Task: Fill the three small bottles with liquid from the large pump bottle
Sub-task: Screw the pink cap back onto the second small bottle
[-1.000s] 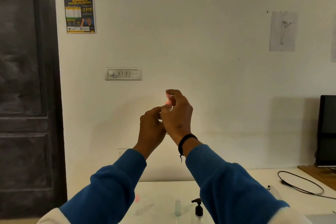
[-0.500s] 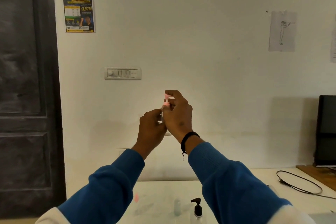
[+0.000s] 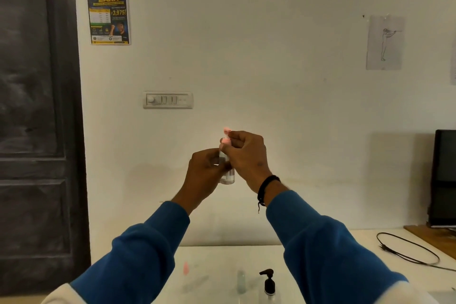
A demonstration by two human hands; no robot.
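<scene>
A person in blue sleeves holds 1 small clear bottle [image 3: 227,172] up at chest height in front of a pale wall, both arms stretched fwd. The left hand [image 3: 206,173] wraps its curled fingers round the bottle's body from the left; the right hand [image 3: 246,158] pinches the pink spray top [image 3: 226,136] at the neck w/ fingertips together, the nozzle poking out just above them. The bottle stands upright, its clear base showing below the hands. A black band [image 3: 266,189] circles the right wrist.

Below, on the white table [image 3: 357,249], the large pump bottle [image 3: 269,284] w/ black pump head stands near the bottom edge, btwn the 2 sleeves. Just left of it stands a 2nd small bottle [image 3: 241,281], blurred and pale. Further left a small pink piece [image 3: 185,268] shows on the tabletop, too blurred to identify. A black cable [image 3: 409,252] loops across the table's right side, near a dark monitor [image 3: 444,177]. On the wall: a yellow-and-blue poster [image 3: 108,15], a switch panel [image 3: 167,100], a sketch on paper [image 3: 385,42]. A dark door [image 3: 37,118] fills the left.
</scene>
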